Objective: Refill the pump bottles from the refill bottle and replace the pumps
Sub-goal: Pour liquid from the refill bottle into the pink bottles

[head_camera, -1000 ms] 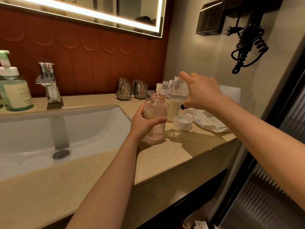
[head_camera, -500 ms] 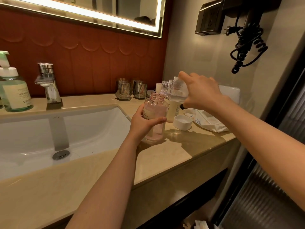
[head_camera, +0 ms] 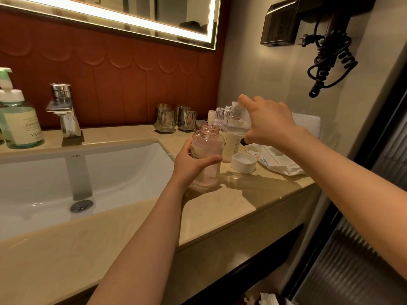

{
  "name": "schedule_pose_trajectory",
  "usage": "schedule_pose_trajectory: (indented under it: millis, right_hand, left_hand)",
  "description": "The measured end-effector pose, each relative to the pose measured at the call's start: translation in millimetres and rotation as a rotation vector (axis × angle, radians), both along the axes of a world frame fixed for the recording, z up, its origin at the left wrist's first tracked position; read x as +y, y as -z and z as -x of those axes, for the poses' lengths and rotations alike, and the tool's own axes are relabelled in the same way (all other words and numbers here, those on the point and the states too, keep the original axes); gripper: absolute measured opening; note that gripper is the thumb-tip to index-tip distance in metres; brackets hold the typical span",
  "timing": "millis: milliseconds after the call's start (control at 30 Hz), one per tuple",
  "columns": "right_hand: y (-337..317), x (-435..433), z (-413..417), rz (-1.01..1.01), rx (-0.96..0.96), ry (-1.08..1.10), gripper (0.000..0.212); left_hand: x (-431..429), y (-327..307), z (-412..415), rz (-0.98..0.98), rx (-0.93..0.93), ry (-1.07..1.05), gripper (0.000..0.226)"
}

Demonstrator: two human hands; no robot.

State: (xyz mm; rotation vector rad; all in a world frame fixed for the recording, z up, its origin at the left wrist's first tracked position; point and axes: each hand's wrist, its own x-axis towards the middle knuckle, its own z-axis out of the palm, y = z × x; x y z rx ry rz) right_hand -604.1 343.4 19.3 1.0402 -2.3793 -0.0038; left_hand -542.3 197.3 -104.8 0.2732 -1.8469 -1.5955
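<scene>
Pink pump bottle [head_camera: 206,159]: upright on the tabletop [head_camera: 220,212], just off the sink's right rim, pump off, threaded mouth open. Our left hand [head_camera: 191,166] wraps its lower body, thumb across the front. We judge this braces it against tipping during the fill.

Refill bottle [head_camera: 233,119]: clear, at the pink bottle's 1 o'clock, tipped so its neck angles down toward the open mouth, just above it. We cannot tell if they touch. Our right hand [head_camera: 268,124] grasps the base end from above, fingers curled round it, leaving the neck free to aim. We see no stream and cannot tell whether liquid is running.

Step in hand, as we read it: filling the pink bottle.

Around it:
- 2 o'clock, just behind: a cream bottle [head_camera: 230,148].
- 3 o'clock: a white cap [head_camera: 243,162], open side up, with a wipes packet [head_camera: 277,161] beyond.
- 11 o'clock: tumblers [head_camera: 165,119].
- 9 o'clock: the sink [head_camera: 110,172].
- Far out at 10 o'clock: a green pump bottle [head_camera: 22,126], pump fitted.
</scene>
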Motion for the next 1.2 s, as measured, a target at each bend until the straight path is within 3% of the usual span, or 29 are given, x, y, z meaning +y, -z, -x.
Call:
schedule_pose_trajectory:
  millis: [1200]
  right_hand:
    - [-1.5, 0.0, -4.0, -0.012, -0.014, 0.006, 0.073]
  left_hand:
    - [3.1, -2.5, -2.6, -0.001, 0.007, 0.004, 0.07]
